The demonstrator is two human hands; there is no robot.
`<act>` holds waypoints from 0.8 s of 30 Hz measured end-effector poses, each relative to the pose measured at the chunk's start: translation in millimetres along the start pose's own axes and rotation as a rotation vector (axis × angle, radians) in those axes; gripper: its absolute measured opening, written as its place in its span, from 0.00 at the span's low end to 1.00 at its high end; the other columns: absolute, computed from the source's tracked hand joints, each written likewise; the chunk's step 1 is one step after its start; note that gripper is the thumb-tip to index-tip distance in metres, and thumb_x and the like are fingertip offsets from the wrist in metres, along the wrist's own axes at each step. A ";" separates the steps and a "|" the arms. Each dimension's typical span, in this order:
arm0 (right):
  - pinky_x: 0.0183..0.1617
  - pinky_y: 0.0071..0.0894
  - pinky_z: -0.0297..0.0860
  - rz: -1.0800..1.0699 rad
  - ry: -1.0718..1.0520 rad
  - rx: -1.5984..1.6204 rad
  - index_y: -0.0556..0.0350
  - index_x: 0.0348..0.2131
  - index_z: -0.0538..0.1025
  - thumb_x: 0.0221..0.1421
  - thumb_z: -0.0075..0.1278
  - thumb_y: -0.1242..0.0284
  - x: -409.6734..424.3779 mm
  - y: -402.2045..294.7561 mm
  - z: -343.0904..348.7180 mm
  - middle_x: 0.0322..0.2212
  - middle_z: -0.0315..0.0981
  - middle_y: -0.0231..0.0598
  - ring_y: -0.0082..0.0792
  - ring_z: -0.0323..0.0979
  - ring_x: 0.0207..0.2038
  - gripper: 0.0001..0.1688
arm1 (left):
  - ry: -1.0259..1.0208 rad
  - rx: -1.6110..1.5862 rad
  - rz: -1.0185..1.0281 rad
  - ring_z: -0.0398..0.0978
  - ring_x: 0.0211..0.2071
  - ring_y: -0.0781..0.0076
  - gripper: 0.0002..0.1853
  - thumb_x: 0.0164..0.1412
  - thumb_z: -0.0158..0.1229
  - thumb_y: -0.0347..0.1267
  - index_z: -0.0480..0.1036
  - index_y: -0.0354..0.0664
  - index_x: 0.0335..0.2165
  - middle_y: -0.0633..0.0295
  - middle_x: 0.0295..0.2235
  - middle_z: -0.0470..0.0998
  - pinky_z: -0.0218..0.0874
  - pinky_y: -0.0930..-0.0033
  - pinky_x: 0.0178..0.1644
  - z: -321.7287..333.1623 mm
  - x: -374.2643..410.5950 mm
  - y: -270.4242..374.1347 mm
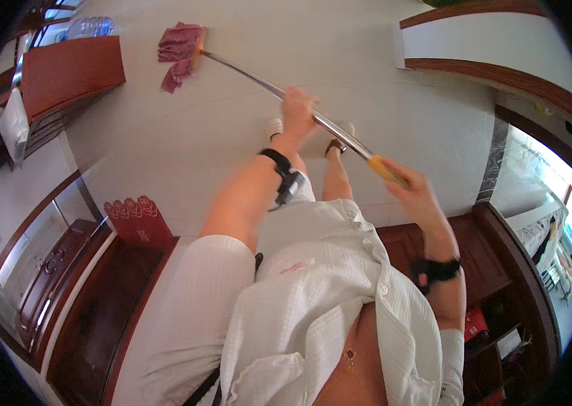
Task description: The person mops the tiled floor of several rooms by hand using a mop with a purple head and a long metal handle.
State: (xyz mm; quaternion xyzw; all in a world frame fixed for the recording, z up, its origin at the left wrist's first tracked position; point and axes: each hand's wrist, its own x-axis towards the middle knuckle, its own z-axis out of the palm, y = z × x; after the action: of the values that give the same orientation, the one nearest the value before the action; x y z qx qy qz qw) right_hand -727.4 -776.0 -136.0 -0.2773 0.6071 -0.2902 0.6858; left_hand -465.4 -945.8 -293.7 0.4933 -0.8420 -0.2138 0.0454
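Observation:
A flat mop has a long metal pole slanting from upper left to lower right. Its head is wrapped in a damp-looking purplish-red cloth lying on the pale tiled floor, with an orange strip along its right side. My left hand is closed around the middle of the pole. My right hand, slightly blurred, grips the yellow handle at the pole's near end. Both wrists wear black straps; the left one carries a small grey device.
A reddish-brown wooden cabinet stands upper left, with a large clear plastic bottle behind it. A dark-red panel with scalloped top is lower left. A white, wood-trimmed structure juts in upper right. Dark wooden shelving lies right of my body.

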 end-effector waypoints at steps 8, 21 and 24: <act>0.41 0.25 0.69 0.400 0.386 -0.168 0.61 0.51 0.72 0.51 0.47 0.83 -203.5 31.7 -159.5 0.42 0.75 0.37 0.26 0.70 0.37 0.25 | -0.586 -0.290 0.414 0.69 0.42 0.54 0.12 0.36 0.68 0.36 0.74 0.47 0.23 0.60 0.33 0.74 0.65 0.53 0.43 129.4 -5.8 276.2; 0.17 0.16 0.57 0.737 0.734 0.470 0.62 0.58 0.63 0.50 0.45 0.85 -302.6 4.7 -50.5 0.24 0.69 0.29 0.14 0.59 0.17 0.33 | -1.416 -0.201 0.979 0.76 0.31 0.55 0.15 0.38 0.69 0.40 0.79 0.45 0.26 0.58 0.26 0.79 0.67 0.55 0.36 137.7 -36.7 335.5; 0.16 0.16 0.57 0.706 0.739 0.532 0.63 0.59 0.61 0.50 0.44 0.84 -292.0 -5.7 -40.9 0.23 0.69 0.29 0.14 0.60 0.17 0.34 | -1.400 -0.034 0.991 0.77 0.33 0.57 0.12 0.40 0.67 0.38 0.80 0.47 0.28 0.60 0.27 0.80 0.69 0.58 0.36 108.0 -15.1 328.1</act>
State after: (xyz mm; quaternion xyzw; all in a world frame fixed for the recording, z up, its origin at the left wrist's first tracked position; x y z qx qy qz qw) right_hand -796.0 -566.4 59.9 0.2441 0.7683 -0.2642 0.5294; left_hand -754.8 -760.5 -256.5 -0.1779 -0.7910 -0.4372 -0.3892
